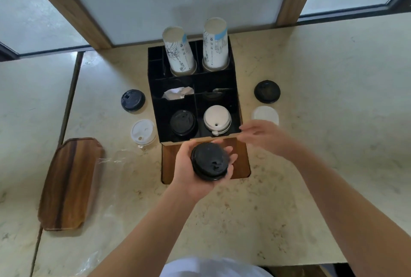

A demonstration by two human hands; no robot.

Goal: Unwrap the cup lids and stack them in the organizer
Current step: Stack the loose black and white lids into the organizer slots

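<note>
Left hand (195, 172) cups a stack of black lids (210, 162), held just in front of the organizer (236, 107). Right hand (264, 136), blurred, fingers extended, sits at the organizer's front right corner. Front compartments hold black lids (182, 123) and white lids (217, 119). Loose lids lie on the counter (333, 99) at both sides. Two paper cup stacks (214, 45) stand at rear.

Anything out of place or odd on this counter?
Yes. A crumpled white paper sits in a middle organizer compartment, and clear plastic wrap lies loose on the counter beside the wooden tray. Four lids lie outside the organizer. The left hand holds black lids.
</note>
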